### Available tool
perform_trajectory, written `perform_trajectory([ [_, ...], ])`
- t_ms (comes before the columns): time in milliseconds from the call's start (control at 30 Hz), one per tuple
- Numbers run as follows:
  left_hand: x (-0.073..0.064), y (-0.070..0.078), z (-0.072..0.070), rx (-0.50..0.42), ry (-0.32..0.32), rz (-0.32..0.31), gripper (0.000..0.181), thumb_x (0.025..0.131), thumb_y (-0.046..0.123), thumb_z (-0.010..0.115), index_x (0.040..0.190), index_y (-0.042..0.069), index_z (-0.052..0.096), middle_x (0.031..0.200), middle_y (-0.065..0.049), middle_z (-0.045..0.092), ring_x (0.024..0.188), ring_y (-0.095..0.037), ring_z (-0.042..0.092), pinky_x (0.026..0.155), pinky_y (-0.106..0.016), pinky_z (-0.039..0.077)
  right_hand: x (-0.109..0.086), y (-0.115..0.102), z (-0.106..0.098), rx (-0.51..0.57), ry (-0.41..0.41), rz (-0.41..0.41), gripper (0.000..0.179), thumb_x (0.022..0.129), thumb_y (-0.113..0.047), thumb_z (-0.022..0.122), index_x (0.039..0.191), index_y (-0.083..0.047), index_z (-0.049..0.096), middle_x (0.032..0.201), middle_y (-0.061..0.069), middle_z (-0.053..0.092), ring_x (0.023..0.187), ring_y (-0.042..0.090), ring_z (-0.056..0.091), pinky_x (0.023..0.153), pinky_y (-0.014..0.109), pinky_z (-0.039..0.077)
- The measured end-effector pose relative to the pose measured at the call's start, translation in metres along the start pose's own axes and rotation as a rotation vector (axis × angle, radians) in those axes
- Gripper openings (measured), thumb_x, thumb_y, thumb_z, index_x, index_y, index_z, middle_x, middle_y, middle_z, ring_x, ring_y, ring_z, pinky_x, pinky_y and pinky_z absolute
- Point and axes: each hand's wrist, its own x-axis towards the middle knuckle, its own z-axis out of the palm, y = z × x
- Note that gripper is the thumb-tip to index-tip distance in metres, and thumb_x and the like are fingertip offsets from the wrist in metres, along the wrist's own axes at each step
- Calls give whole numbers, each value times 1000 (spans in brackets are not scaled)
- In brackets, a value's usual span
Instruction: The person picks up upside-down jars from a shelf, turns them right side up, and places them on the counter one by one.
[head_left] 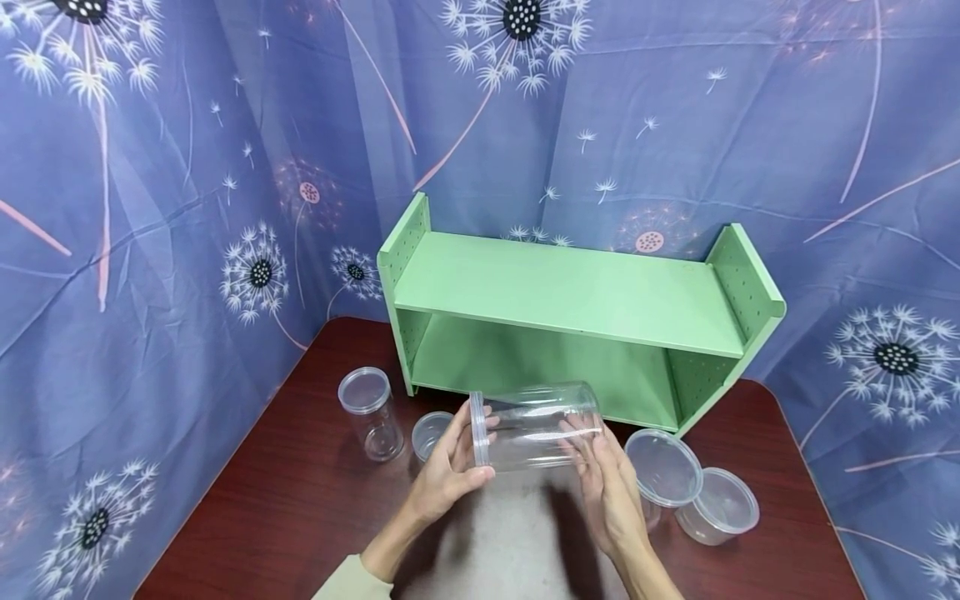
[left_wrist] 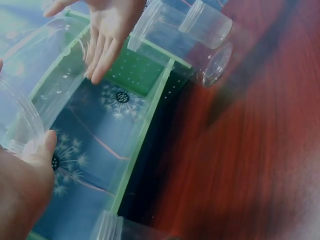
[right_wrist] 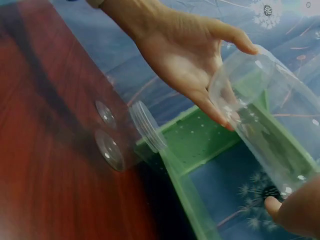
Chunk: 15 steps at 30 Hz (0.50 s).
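Note:
A large clear plastic jar point(head_left: 536, 425) is held sideways in front of the shelf, its ribbed end to the left. My left hand point(head_left: 447, 467) grips the ribbed end, thumb in front and fingers behind; in the right wrist view this left hand point(right_wrist: 185, 60) spans the jar's end. At the smooth base end, my right hand point(head_left: 611, 492) holds the jar, with some fingers showing through the clear wall. Seen from the left wrist, the right hand's fingers point(left_wrist: 102, 52) lie extended along the base. The jar looks empty.
A green two-tier shelf point(head_left: 570, 287) stands at the back of the dark red table point(head_left: 292, 475). To the left are a tall clear jar point(head_left: 372, 414) and a small container point(head_left: 431, 433). A wide-lidded jar point(head_left: 663, 467) and a shorter tub point(head_left: 717, 506) stand right. Patterned curtains surround the table.

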Motion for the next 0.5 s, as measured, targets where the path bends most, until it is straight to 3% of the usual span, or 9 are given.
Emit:
perform_trajectory([
  [100, 1, 6, -5, -5, 2, 10, 101, 91, 7, 71, 161, -9, -1, 154, -47, 21, 143, -45, 38, 119, -36, 35, 2, -10, 2, -72, 52, -5, 61, 112, -8, 37, 154, 20, 4, 146, 9, 49, 139, 15, 49, 117, 27, 36],
  [300, 1, 16, -15, 2, 23, 3, 100, 92, 7, 70, 160, -10, -2, 158, -43, 15, 139, -17, 47, 111, -31, 44, 9, -31, 0, -193, 119, -62, 54, 107, 3, 42, 154, 16, 20, 147, 16, 50, 135, 20, 52, 114, 28, 40],
  [367, 1, 19, -18, 14, 40, -11, 102, 90, 7, 70, 160, -11, -2, 160, -42, 12, 142, -21, 43, 113, -30, 42, 11, -39, -3, -235, 127, -90, 49, 106, 5, 42, 153, 11, 29, 145, 16, 54, 132, 22, 56, 113, 30, 42],
  [500, 0, 25, -22, 56, 82, -58, 104, 88, 8, 71, 160, -10, 0, 166, -34, 1, 152, -36, 19, 116, -24, 32, 18, -58, -11, -397, 165, -115, 44, 107, 3, 48, 150, 4, 44, 142, 10, 60, 122, 16, 63, 109, 24, 45],
])
